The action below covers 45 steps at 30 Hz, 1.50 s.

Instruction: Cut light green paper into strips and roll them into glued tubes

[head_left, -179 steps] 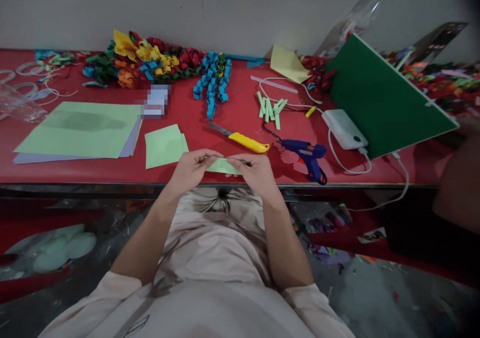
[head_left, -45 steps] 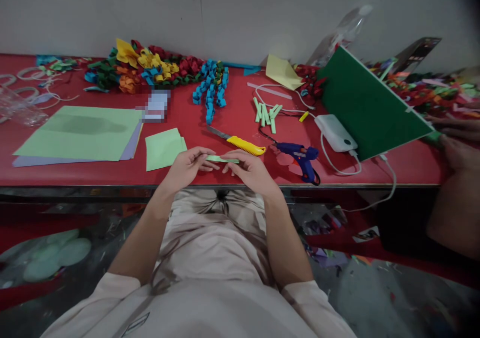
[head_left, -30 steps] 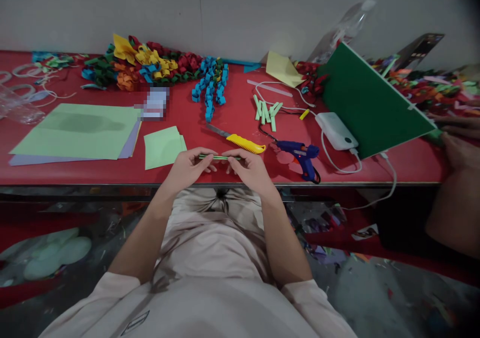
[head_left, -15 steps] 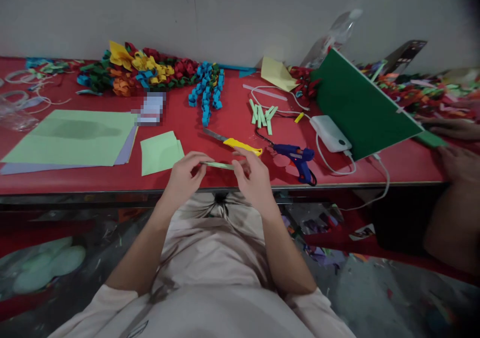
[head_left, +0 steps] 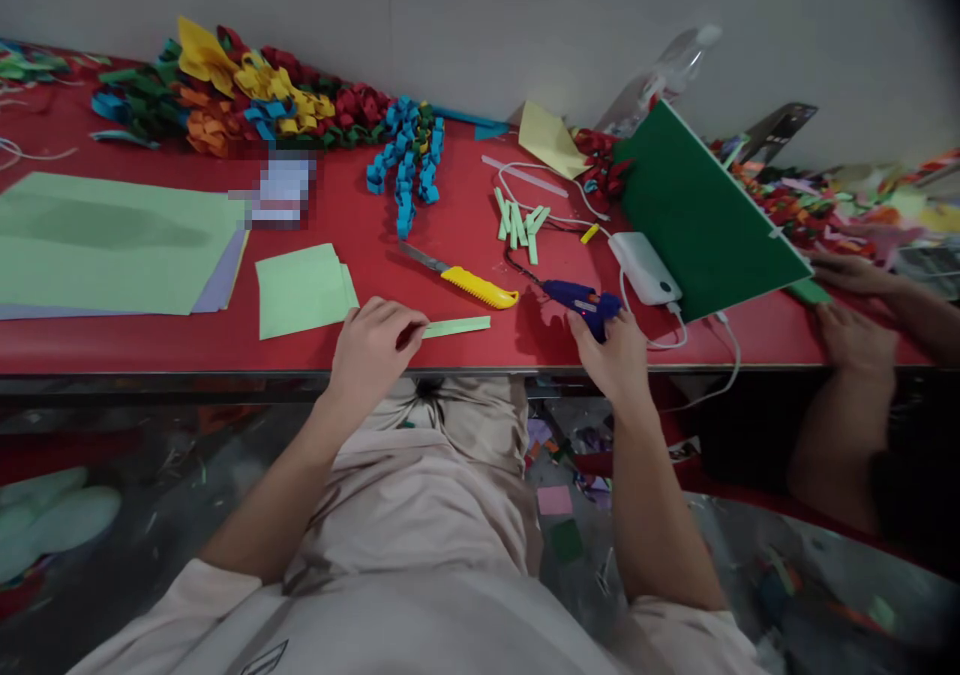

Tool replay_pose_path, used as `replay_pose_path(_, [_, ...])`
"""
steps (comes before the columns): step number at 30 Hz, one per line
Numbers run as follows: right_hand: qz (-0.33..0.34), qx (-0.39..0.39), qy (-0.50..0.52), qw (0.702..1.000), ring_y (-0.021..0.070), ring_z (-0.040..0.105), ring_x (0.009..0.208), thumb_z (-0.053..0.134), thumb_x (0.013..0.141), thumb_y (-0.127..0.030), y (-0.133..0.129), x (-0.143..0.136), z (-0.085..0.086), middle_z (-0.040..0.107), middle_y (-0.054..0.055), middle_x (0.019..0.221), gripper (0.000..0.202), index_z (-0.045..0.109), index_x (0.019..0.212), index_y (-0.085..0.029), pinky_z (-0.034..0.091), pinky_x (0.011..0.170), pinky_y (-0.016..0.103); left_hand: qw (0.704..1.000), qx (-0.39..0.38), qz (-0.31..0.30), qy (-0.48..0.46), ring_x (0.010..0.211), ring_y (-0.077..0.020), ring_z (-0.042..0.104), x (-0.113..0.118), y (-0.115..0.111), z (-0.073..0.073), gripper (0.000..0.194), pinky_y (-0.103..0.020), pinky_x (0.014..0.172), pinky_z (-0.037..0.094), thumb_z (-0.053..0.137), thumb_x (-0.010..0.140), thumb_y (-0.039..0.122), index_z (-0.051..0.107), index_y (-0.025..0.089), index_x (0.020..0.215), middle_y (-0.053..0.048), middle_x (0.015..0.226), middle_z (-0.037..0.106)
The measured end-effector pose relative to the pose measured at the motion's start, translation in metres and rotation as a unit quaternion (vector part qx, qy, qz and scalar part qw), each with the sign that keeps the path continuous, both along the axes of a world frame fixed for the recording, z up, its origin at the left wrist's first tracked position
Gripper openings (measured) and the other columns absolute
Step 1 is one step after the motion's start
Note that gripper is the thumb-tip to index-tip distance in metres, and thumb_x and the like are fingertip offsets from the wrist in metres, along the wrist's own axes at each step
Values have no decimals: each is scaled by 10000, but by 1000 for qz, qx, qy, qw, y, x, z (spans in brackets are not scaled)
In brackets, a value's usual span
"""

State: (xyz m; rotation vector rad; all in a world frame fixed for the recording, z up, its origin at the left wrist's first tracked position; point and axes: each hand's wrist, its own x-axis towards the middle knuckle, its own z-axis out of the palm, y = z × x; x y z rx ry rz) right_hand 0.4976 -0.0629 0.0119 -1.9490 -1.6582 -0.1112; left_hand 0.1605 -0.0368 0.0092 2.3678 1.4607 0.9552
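Note:
Near the table's front edge, my left hand (head_left: pixel 380 347) pinches one end of a light green paper strip (head_left: pixel 461 326), which points to the right. My right hand (head_left: pixel 616 353) has its fingers around the handle of a blue glue gun (head_left: pixel 574 297) lying on the red table (head_left: pixel 450 255). Between the hands and farther back lies a yellow cutter knife (head_left: pixel 480 287) with its blade out. Several folded green strips (head_left: pixel 517 225) sit in a group behind the glue gun. Light green paper squares (head_left: pixel 304 291) lie left of my left hand.
Large green sheets (head_left: pixel 112 245) lie at the left. Colourful paper chains (head_left: pixel 262 95) line the wall. A white power bank (head_left: pixel 645 267) with cables and a leaning green board (head_left: pixel 697 215) stand right. Another person's hands (head_left: pixel 855 320) are at the far right.
My right hand has let go of the strip and moved right onto the glue gun. My left hand still holds the strip. The view has shifted to the right.

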Motion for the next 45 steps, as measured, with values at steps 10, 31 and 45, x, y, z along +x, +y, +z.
replay_pose_path(10, [224,-130,208,943,233,705,742,656,913,-462,-46,-56,45,754,80,848,285,733,927,-188,554,670,331,994,-44,-41,-91,881,-214,616,-5,4,-2,111,-348,816,460,638,899,172,741,213,915,-34,900,741])
replay_pose_path(31, [279,-176,12,944,260,700,825,524,1008,-423,-19,-81,48,739,106,927,307,700,1044,-174,480,701,313,993,-49,-40,-95,876,-192,618,-7,3,-2,109,-341,807,472,663,894,139,743,213,903,-7,882,742])
replay_pose_path(45, [216,-196,26,956,248,658,674,508,989,-483,-23,-51,48,713,92,763,419,750,1067,-150,456,613,317,995,-53,-31,-83,871,-190,615,-7,3,-3,102,-343,810,462,674,896,159,754,222,907,-2,886,744])
